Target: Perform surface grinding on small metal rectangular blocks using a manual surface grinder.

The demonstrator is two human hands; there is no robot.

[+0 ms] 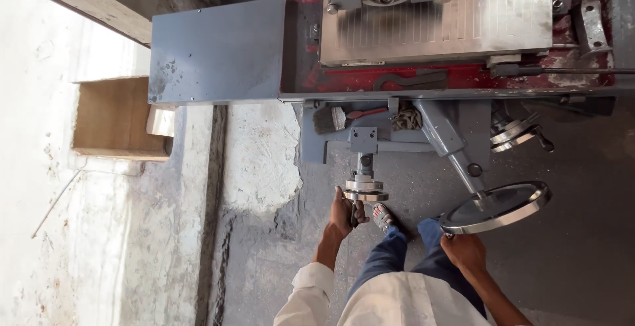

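Handwheels (496, 205) crowd the machine front — floor (582, 260) open.

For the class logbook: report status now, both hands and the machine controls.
Left hand gripping small steel handwheel. Right hand on rim of large polished steel handwheel. Nothing between hands and wheels; paintbrush lies on grey ledge above.

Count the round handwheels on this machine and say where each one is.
3. A small handwheel under the left hand; a large handwheel at the right hand; a stacked handwheel under the machine bed at right. Others may be hidden.
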